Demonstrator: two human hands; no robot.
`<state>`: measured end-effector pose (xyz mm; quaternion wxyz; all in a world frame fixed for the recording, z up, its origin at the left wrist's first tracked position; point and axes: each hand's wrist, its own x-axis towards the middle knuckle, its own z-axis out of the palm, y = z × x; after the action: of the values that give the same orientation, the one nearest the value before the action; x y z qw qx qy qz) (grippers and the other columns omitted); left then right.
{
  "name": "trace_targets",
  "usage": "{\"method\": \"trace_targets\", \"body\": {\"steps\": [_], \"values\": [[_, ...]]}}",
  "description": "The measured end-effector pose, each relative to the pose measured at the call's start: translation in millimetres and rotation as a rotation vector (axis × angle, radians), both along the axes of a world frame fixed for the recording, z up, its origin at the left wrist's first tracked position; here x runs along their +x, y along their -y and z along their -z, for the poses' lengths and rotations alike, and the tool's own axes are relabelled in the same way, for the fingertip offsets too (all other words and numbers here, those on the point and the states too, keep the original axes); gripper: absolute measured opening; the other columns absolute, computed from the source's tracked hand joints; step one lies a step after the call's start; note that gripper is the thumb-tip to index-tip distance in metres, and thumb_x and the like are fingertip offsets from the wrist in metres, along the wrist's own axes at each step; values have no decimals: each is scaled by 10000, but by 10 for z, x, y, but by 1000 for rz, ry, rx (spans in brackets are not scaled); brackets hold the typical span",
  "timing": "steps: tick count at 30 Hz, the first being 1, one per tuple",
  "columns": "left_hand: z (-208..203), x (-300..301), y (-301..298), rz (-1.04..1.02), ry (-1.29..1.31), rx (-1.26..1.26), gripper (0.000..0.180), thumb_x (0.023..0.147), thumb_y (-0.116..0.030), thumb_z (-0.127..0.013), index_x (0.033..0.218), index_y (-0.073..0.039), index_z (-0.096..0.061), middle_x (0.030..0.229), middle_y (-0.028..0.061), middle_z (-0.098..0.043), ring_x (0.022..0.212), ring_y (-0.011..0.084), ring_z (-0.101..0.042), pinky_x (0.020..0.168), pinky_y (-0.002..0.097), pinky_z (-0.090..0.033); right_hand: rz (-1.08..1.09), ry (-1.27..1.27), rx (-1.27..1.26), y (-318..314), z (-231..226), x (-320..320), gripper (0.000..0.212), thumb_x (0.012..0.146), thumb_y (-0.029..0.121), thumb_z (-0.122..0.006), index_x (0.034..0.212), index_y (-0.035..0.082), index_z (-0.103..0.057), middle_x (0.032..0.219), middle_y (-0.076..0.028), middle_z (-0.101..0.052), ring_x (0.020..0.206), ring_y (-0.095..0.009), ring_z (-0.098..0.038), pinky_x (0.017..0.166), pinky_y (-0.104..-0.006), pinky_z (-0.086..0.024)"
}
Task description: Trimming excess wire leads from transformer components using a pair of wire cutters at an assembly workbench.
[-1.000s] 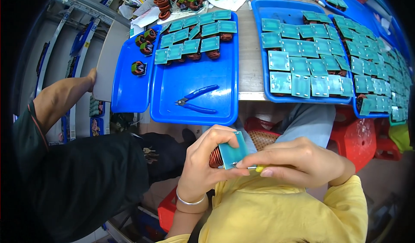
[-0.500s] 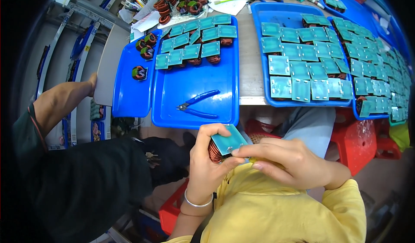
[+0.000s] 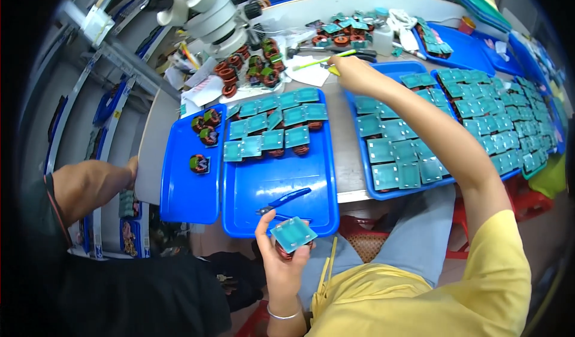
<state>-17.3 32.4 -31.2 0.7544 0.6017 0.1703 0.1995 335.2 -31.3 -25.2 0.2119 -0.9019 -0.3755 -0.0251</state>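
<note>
- Gripping the coppery coil (image 3: 283, 251) in our left hand (image 3: 283, 272), we hold its squarish teal board (image 3: 293, 234) face up, before the tray (image 3: 278, 170).
- The cutters (image 3: 290, 197) slant just beyond, nearer that hand.
- Over the tabletop (image 3: 348, 160), well apart, our right hand (image 3: 357, 76) meets something yellow (image 3: 333, 70); we cannot tell if its fingers grip.

bright, fairly even lt. on the workbench (image 3: 350, 175) now, pale glare streaking the blue plastic tray (image 3: 302, 170), held teal circuit board (image 3: 293, 234) pretty crisp; co-worker's black clothing (image 3: 132, 292) near-featureless lower l., fisheye bowing the shelf rails (image 3: 115, 114), boards (image 3: 532, 121) far r. soft, corners pitch blk.
</note>
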Motion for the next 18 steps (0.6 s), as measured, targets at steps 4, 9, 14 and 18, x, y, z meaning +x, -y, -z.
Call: {"method": "trace_targets", "body": {"steps": [4,9,14,18], "values": [[-7,-20,-82,-4,-1,-69,623,757,5,-668,1235,-64,-274,1197,203,-485,983,244,-574,815,320,-497,-40,156,33,-355,304,614,319,728,-21,-499,1045,-12,-539,892,-263,-607,870,-392,-593,747,-459,-468],[15,-103,-262,64,147,-266,536,784,-137,-691,1170,-61,-327,1242,223,-450,1058,329,-553,813,365,-513,-336,328,255,-573,-23,-344,211,789,67,-531,992,8,-532,892,-169,-601,824,-343,-592,724,-404,-480],[-68,-100,-208,4,126,-263,620,761,-330,-701,1169,6,-376,1149,236,-505,992,376,-582,691,391,-571,-777,-37,31,-260,76,-1699,332,768,197,-632,1028,16,-534,967,-145,-542,893,-300,-544,765,-391,-466],[-102,-184,-203,28,143,-283,671,764,-337,-692,1201,39,-348,1095,229,-529,1005,395,-570,662,401,-582,-738,93,-198,-236,361,-1989,517,749,379,-649,1061,-12,-516,1004,-169,-510,970,-312,-516,733,-410,-469]]}}
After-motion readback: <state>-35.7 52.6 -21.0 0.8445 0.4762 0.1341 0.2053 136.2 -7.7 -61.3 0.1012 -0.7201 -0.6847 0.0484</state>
